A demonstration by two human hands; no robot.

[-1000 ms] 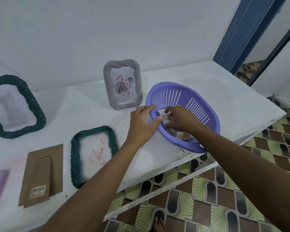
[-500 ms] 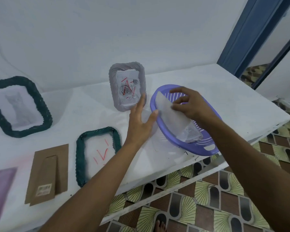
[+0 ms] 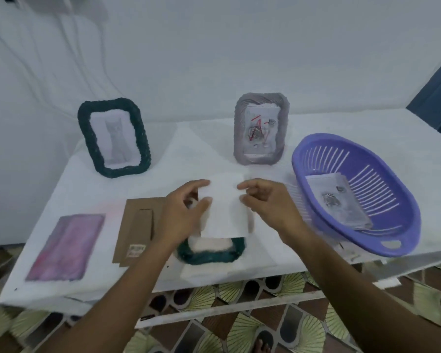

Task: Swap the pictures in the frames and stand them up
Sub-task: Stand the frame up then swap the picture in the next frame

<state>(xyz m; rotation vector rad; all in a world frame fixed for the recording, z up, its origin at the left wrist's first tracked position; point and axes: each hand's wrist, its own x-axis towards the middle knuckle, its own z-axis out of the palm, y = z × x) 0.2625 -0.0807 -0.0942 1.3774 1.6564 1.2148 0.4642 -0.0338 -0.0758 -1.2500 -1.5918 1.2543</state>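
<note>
No text, number or brand can be read.

One label (image 3: 136, 250) — a small pale sticker — is fixed to the near end of the brown backing board (image 3: 138, 220), which lies flat near the front edge of the tabletop (image 3: 201, 154), left of centre. Its print is too blurred to read.

The picture (image 3: 260, 131) in the grey frame (image 3: 241, 138), standing toward the back edge, carries red strokes and dark scribbles — marks only, no characters discernible.

The sheets (image 3: 336, 200) in the purple basket (image 3: 413, 225) at the right edge show dark blotches, not legible.
</note>
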